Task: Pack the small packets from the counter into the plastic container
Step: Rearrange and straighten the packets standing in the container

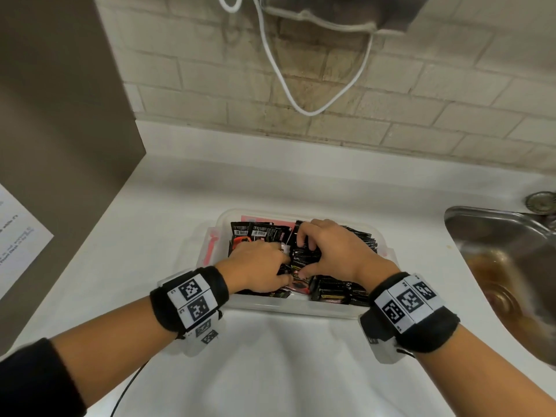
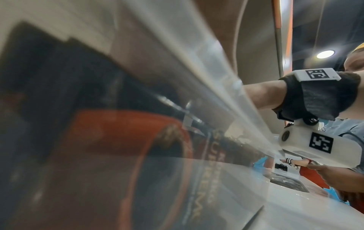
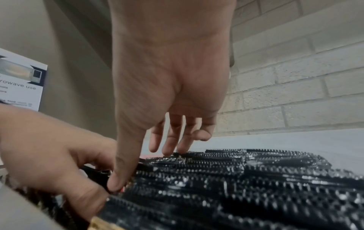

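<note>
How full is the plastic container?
Nearly full: black packets stand packed on edge across the plastic container, reaching about rim height.

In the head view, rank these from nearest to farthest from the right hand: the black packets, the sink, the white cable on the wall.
1. Black packets: in the plastic container, under the right hand, touching its fingers.
2. Sink: off to the right, set into the counter.
3. White cable: up on the brick wall, behind the container.
</note>
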The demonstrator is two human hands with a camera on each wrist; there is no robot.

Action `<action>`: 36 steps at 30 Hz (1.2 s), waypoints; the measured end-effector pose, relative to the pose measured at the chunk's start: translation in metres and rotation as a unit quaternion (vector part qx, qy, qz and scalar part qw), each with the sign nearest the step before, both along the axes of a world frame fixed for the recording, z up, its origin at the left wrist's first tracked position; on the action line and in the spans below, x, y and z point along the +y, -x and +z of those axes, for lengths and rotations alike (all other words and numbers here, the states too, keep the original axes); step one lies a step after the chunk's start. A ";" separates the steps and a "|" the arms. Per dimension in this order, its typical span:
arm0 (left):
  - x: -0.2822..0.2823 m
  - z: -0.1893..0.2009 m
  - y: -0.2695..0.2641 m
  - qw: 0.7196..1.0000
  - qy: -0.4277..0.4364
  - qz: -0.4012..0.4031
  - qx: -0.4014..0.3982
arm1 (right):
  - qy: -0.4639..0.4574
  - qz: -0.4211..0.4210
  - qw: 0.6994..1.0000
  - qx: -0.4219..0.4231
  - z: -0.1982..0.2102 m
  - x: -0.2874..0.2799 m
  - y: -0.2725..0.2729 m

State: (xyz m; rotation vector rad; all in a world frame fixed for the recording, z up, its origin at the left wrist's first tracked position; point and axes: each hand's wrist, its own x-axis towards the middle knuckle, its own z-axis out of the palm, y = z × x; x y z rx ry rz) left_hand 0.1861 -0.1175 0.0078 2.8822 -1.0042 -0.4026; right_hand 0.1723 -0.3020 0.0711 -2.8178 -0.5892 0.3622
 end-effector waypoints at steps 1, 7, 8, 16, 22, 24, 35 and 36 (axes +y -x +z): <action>0.000 0.001 0.000 1.000 0.002 0.002 0.004 | 0.005 0.001 1.000 0.003 0.001 0.000 -0.001; 0.005 0.010 0.000 0.999 0.038 -0.004 0.032 | -0.012 0.002 1.000 0.019 -0.006 0.002 -0.002; 0.008 0.012 -0.002 0.997 0.057 -0.005 0.045 | -0.021 0.002 0.999 0.024 -0.006 0.001 -0.002; 0.029 0.039 -0.013 0.960 0.244 0.044 0.129 | -0.106 0.001 0.993 0.046 0.007 -0.002 -0.007; 0.036 0.050 -0.009 0.881 0.408 0.117 0.208 | -0.236 -0.030 0.971 0.031 0.011 0.004 -0.008; 0.035 0.053 -0.009 0.864 0.441 0.127 0.209 | -0.275 -0.043 0.960 0.036 0.011 0.007 -0.008; 0.044 0.071 -0.001 0.797 0.481 0.125 0.343 | -0.401 -0.091 0.906 0.098 0.016 0.000 -0.002; 0.045 0.073 0.000 0.783 0.492 0.129 0.357 | -0.412 -0.097 0.901 0.090 0.015 -0.001 -0.001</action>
